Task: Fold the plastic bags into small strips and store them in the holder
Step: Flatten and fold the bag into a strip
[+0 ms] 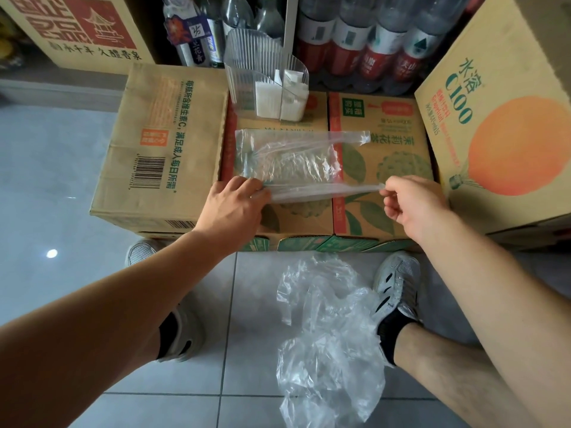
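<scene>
Seen from the head camera, a thin clear plastic bag (287, 162) lies spread flat on top of a brown cardboard box printed with green leaves (401, 168), its near long edge turned up into a narrow fold. The left hand (234, 202) rests on the left end of that fold, fingers fairly straight and pressing the film down onto the box. The right hand (414, 205) pinches the tip of the bag's near handle between thumb and forefinger, drawing the fold taut between the two hands. At the far edge of the box stands a clear ribbed plastic holder (247, 72), upright, with folded white strips (278, 97) standing inside it on its right side. On the pale tiled floor (253, 304) in front of the box lie crumpled clear plastic bags (327, 319), touching the grey shoe (398, 282) of the person's right foot.
</scene>
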`<state>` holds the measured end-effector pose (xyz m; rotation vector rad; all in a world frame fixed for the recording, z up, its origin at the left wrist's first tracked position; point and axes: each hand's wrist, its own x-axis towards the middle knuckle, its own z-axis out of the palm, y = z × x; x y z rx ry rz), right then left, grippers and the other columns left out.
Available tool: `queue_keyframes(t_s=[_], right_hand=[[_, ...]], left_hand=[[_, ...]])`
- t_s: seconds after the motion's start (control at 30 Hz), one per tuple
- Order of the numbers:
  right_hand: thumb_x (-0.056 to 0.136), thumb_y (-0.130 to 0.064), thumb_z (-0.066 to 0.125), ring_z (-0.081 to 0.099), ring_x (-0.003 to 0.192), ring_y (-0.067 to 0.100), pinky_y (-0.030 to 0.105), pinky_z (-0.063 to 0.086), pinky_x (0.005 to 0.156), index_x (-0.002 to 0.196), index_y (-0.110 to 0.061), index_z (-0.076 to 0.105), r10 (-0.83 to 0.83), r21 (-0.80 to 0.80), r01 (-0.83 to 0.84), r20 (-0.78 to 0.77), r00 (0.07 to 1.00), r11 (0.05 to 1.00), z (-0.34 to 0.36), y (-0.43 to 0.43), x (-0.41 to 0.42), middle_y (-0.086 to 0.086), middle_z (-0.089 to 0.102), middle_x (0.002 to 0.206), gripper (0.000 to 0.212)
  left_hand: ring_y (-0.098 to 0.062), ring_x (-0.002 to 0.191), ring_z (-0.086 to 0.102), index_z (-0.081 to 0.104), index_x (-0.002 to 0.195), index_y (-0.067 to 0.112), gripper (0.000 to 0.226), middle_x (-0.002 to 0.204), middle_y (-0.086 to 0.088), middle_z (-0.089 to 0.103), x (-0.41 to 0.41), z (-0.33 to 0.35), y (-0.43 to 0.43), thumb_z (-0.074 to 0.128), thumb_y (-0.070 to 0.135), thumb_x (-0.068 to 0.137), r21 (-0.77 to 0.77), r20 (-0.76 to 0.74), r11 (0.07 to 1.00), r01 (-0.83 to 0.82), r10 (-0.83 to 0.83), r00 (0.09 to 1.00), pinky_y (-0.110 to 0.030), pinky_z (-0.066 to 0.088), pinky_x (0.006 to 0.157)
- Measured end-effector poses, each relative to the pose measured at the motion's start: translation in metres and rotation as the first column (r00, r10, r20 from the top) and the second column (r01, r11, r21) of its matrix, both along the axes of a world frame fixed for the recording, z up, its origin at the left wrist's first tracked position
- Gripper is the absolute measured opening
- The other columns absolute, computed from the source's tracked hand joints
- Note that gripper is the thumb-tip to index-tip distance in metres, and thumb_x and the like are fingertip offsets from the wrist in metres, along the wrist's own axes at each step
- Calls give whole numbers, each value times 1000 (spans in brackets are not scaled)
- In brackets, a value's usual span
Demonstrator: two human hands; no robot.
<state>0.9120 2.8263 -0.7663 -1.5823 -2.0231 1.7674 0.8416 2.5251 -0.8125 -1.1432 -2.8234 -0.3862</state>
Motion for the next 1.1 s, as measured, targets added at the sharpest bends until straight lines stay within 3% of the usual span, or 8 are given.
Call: queue_keyframes(t_s=[0.07,0.17,0.33,0.5,0.63,0.7,0.97,1.1], right_hand=[[86,-9,67,61,71,14,26,49,62,86,-18,67,192,370,-225,125,973,901,-6,-4,7,4,67,89,9],[81,-13,75,58,101,28,29,41,87,86,-13,69,546,822,-377,97,832,428,-15,-20,13,10,63,105,9],[75,-37,86,56,114,27,41,44,101,105,-10,73,877,798,-601,257,407,44,-29,-58,5,6,66,118,43],[85,-17,79,64,101,27,47,55,88,105,-8,70,903,770,-637,241,355,45,-37,-65,-3,4,71,104,24],[92,-9,71,61,76,19,21,41,59,94,-10,69,896,774,-624,201,397,103,-29,-55,-8,-7,62,83,2],[96,-15,67,60,69,17,22,42,54,96,-13,69,882,758,-644,230,412,103,-22,-52,-14,-8,61,80,3],[95,-28,60,55,99,24,43,45,90,88,-16,69,894,751,-660,310,322,-22,-8,-41,-67,-2,67,94,17],[97,-22,58,57,100,27,44,48,91,94,-14,67,910,681,-732,307,279,-6,-10,-41,-95,3,65,100,12]], left_hand=[[-31,96,65,74,102,13,20,107,-3,70,-2,1,0,67,8,85,26,3,1000,-11,11,1000,-45,54,74],[-30,93,65,74,98,13,16,105,-2,71,-2,2,1,62,12,88,56,13,998,-18,17,1000,-43,54,72],[-29,89,65,72,97,16,22,100,0,72,-2,5,0,51,17,92,85,16,996,21,-22,1000,-43,52,76],[-28,92,65,69,97,15,18,91,1,71,-4,8,-5,51,18,97,135,19,991,22,-25,1000,-41,47,85],[-32,76,63,62,99,11,25,80,-4,67,-9,11,-4,42,24,103,204,143,975,-90,61,988,-37,45,72],[-33,73,61,61,102,10,29,82,-7,66,-13,13,-1,38,28,105,244,240,953,-177,118,964,-39,47,65],[-32,86,58,45,116,12,32,101,-6,59,-33,24,18,55,39,102,184,545,886,-425,268,794,-43,49,75],[-30,95,55,46,120,13,30,112,-8,59,-47,25,21,56,33,100,105,616,869,-484,326,717,-39,46,81]])
